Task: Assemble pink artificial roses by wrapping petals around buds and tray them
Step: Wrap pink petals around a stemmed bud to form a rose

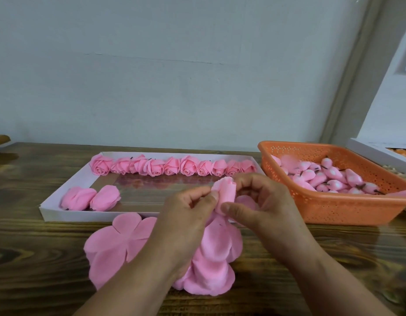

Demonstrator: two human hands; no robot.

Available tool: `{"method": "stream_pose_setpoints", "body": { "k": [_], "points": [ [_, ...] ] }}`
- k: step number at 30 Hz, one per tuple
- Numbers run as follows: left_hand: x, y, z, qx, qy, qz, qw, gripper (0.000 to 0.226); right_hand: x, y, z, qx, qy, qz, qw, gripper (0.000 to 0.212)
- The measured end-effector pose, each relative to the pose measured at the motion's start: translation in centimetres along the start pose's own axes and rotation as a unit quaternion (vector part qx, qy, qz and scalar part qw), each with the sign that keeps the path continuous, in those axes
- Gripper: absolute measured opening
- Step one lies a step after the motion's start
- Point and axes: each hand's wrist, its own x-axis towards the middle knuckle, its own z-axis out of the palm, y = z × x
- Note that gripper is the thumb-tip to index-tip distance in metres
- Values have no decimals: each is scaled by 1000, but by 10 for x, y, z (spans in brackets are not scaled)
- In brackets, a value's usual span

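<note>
On our wooden table (38, 258) sit a white tray (67, 183) lined with finished roses (170, 166) and, at right, an orange basket (334, 208) of buds (334, 179). Loose petals (115, 245) lie before us. Our left hand (186, 215) and right hand (265, 201) pinch a half-wrapped rose (226, 192) above them.

The tray (51, 207) has open floor in its middle — a row of roses (170, 166) blocks the far side, and two more roses (90, 198) sit at its near left corner. Bare table (38, 258) lies wide to the left and at the near right. The orange basket (334, 209) walls off the right, full of buds (329, 179). Loose petals (115, 245) cover the table just in front of the tray — both hands (261, 201) hover over them.
</note>
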Motion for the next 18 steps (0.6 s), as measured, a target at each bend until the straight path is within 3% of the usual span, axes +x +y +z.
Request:
{"method": "stream_pose_setpoints", "body": {
  "k": [4, 12, 18],
  "points": [
    [-2, 1, 1, 0, 20, 24, 1000, 21, 0, -1, 1, -11, 3, 1, 1000, 20],
    [-2, 2, 1, -1, -12, 56, 998, 23, 1, -2, -2, -26, 9, 20, 999, 18],
    [-1, 2, -1, -6, -43, 64, 997, 25, 2, 2, -1, 44, -11, 33, 998, 43]
  ]
}}
